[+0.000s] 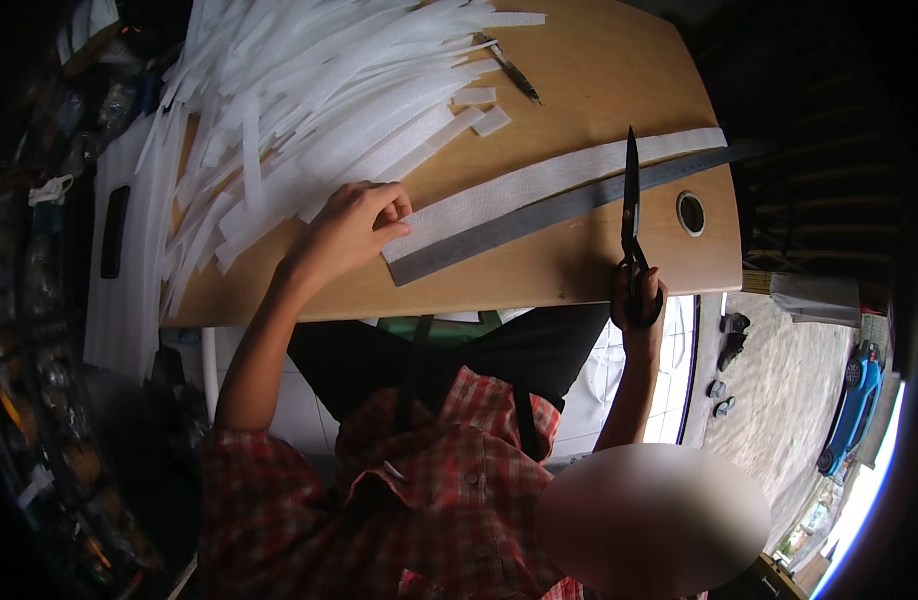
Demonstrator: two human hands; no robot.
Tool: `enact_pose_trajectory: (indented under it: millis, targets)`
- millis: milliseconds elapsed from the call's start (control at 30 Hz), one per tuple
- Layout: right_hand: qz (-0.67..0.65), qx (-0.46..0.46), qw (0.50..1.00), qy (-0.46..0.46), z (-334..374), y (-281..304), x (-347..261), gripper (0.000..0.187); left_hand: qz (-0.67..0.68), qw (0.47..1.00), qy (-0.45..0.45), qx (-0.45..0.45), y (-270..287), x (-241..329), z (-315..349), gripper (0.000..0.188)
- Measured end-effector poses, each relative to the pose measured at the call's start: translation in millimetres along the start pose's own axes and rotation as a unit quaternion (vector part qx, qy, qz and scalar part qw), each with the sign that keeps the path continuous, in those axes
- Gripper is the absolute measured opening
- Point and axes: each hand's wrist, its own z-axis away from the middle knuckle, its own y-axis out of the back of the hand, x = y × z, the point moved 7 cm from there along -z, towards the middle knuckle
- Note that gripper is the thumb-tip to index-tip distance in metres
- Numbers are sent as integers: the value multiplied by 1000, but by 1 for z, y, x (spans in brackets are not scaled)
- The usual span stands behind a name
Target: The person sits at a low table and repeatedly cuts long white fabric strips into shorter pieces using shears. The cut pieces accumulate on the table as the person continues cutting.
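My left hand (351, 228) pinches the near left end of a long white foam strip (559, 172) lying across the wooden table. Alongside the strip, on its near side, is a long dark grey metal ruler (509, 230), whose far end sticks out past the table's right edge. Black-handled scissors (632, 195) are in my right hand (644, 300), fingers around the handles at the front edge. The dark blades point up and away over the ruler and strip, and look together.
A big heap of white foam strips (309, 100) covers the table's left and back. Small foam offcuts (492, 121) and a pen (514, 70) lie beyond my strip. A round cable hole (690, 213) is at the right of the tabletop (599, 80). A dark phone-like slab (116, 232) rests far left.
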Motion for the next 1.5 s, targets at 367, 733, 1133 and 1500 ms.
enact_pose_trajectory:
  millis: [367, 733, 1133, 1500]
  targets:
    - [-12, 1, 1000, 8, -1, -4, -5, 63, -78, 975, -193, 79, -36, 74, -39, 31]
    - [-32, -7, 999, 0, 0, -5, -5, 61, -82, 979, -140, 120, -71, 77, -91, 36]
    - [117, -116, 984, -67, 52, -14, -21, 90, 95, 989, -101, 56, -62, 57, -123, 30]
    - [173, -178, 962, -118, 77, -18, -2, 88, 196, 976, -81, -45, -72, 35, -132, 19]
